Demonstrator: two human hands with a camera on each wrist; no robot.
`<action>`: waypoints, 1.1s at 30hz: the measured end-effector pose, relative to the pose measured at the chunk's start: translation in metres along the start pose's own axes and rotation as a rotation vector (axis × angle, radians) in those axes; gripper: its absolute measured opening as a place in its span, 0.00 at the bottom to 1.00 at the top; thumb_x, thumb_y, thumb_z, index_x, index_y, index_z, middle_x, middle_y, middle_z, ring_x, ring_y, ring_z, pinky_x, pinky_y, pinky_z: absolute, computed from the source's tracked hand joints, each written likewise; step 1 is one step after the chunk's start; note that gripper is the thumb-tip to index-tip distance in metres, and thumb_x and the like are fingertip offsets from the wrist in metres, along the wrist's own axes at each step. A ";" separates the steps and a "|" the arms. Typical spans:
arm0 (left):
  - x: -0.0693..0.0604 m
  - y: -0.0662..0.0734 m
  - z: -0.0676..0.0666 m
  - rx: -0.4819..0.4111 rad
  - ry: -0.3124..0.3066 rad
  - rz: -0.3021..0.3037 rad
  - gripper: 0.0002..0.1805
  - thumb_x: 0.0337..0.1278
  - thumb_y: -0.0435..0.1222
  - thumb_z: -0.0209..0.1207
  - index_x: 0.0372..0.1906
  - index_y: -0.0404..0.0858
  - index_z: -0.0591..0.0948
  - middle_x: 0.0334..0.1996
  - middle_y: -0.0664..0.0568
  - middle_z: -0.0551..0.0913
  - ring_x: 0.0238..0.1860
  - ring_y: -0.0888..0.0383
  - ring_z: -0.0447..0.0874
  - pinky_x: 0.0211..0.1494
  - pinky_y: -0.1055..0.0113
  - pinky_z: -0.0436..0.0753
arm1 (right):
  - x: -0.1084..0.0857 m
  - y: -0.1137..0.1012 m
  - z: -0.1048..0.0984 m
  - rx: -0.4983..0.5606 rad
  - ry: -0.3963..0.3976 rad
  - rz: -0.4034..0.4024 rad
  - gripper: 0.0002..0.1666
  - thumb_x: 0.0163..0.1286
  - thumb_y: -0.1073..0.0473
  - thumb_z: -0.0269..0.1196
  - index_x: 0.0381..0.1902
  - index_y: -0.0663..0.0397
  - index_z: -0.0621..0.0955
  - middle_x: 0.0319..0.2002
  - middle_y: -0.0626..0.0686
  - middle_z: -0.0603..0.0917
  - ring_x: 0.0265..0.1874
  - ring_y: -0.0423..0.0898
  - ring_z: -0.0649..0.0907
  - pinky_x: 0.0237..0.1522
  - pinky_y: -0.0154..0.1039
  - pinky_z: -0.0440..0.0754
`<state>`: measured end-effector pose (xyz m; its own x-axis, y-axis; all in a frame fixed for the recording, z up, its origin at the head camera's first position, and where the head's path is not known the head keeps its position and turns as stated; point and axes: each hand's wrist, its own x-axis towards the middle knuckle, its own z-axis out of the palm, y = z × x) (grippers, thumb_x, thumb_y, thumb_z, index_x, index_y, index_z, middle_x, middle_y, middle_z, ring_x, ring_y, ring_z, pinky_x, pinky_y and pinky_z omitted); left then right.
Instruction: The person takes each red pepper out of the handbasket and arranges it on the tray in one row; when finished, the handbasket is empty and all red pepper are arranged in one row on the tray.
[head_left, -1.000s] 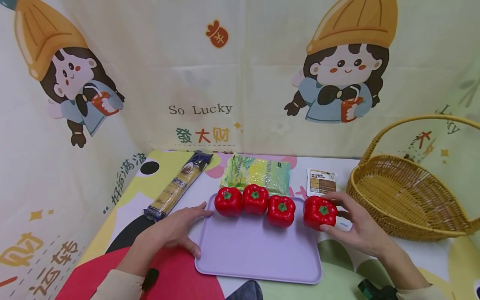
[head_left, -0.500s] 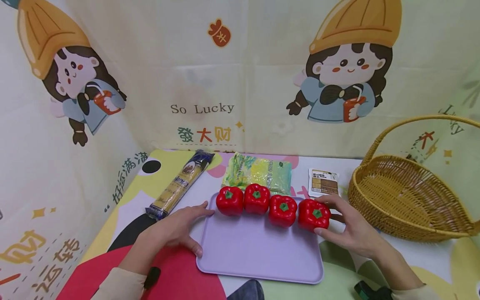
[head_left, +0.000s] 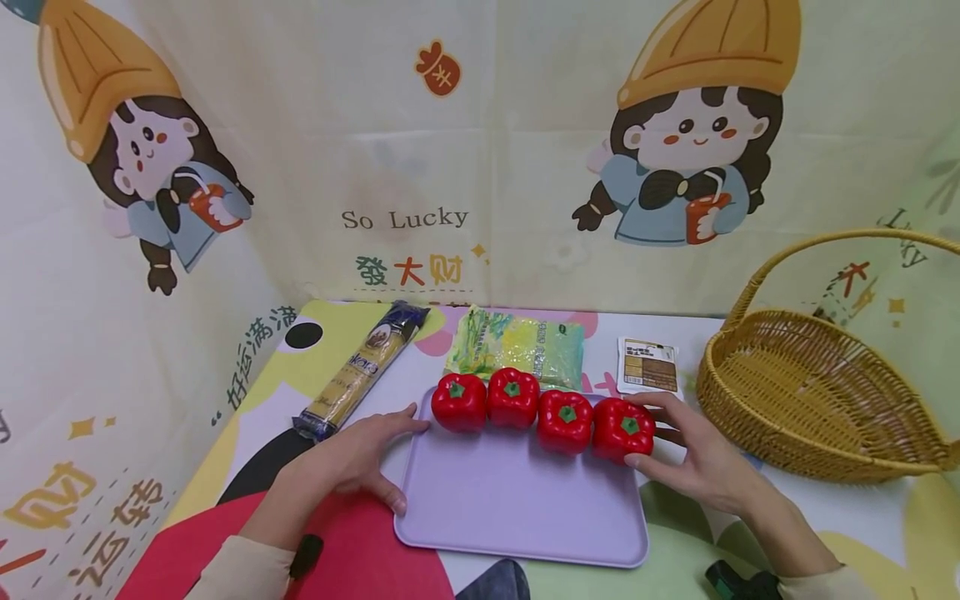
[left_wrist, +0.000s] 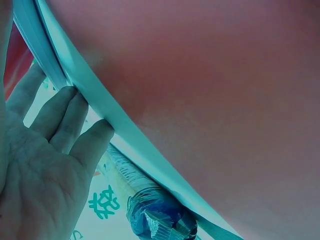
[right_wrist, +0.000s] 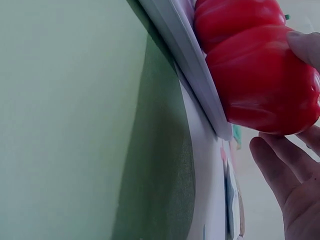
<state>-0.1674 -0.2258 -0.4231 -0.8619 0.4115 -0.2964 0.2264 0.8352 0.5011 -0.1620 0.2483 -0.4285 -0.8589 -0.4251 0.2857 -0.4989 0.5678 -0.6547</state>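
Several red bell peppers sit in a row along the far edge of a lilac tray (head_left: 517, 508) in the head view. My right hand (head_left: 697, 454) grips the rightmost bell pepper (head_left: 619, 442), thumb on the near side and fingers behind. In the right wrist view that pepper (right_wrist: 267, 82) is at the tray's rim and against its neighbour. My left hand (head_left: 348, 458) touches the tray's left side, thumb near the front corner, index finger further back. Extended fingers (left_wrist: 60, 117) meet the tray rim in the left wrist view.
A long pack of noodles (head_left: 363, 371) lies left of the tray. Behind the peppers is a green-yellow packet (head_left: 517, 346), with a small white-brown packet (head_left: 648, 365) to its right. A wicker basket (head_left: 817, 417) with a tall handle stands at the right.
My right hand has moved left with the rightmost bell pepper, from over the tray's right edge to beside the neighbouring pepper. My left hand has stayed at the tray's left side.
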 end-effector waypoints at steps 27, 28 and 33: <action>0.003 -0.001 -0.001 0.016 0.005 0.069 0.59 0.23 0.60 0.83 0.73 0.54 0.73 0.77 0.54 0.68 0.76 0.46 0.65 0.74 0.41 0.70 | 0.003 0.003 0.001 -0.018 -0.040 0.010 0.49 0.59 0.51 0.79 0.75 0.36 0.67 0.67 0.45 0.74 0.61 0.49 0.81 0.55 0.37 0.85; 0.003 -0.001 -0.001 0.019 0.006 0.074 0.59 0.23 0.60 0.83 0.73 0.55 0.73 0.77 0.54 0.67 0.76 0.46 0.64 0.74 0.41 0.70 | 0.003 0.003 0.001 -0.016 -0.037 0.004 0.50 0.59 0.51 0.79 0.75 0.35 0.66 0.68 0.46 0.74 0.62 0.47 0.81 0.55 0.37 0.85; 0.002 -0.001 -0.001 0.014 0.007 0.071 0.59 0.23 0.60 0.83 0.73 0.55 0.73 0.77 0.54 0.68 0.76 0.46 0.65 0.74 0.41 0.70 | 0.006 0.003 0.001 -0.013 -0.023 -0.022 0.51 0.58 0.53 0.80 0.75 0.33 0.66 0.70 0.46 0.72 0.65 0.36 0.76 0.57 0.37 0.84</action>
<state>-0.1703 -0.2264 -0.4238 -0.8468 0.4669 -0.2546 0.2933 0.8094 0.5088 -0.1686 0.2466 -0.4293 -0.8449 -0.4535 0.2837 -0.5192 0.5675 -0.6390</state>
